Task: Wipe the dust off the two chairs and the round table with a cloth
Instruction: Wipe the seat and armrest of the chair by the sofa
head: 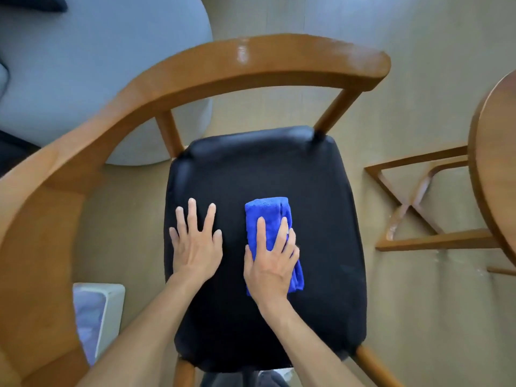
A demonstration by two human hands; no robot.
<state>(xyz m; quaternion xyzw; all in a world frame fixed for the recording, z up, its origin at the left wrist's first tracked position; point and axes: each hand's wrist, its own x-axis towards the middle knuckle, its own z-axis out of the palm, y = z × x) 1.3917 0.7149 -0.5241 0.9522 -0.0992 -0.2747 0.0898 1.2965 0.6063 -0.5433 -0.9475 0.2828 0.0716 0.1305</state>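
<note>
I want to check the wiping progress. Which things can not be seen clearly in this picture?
- Round wooden table: head view, mostly cut off by the right edge.
- Second chair: not visible.
- Folded blue cloth: near part covered by the right hand.
- Dust on the black seat: too fine to see.
- Left hand: palm side hidden.

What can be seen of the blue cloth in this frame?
The blue cloth is a bright blue, fuzzy, towel-like fabric folded into a long pad. It lies flat on the black seat of the wooden chair, right of centre. The right hand presses on its near half with straight fingers; the far end shows uncovered.
</note>
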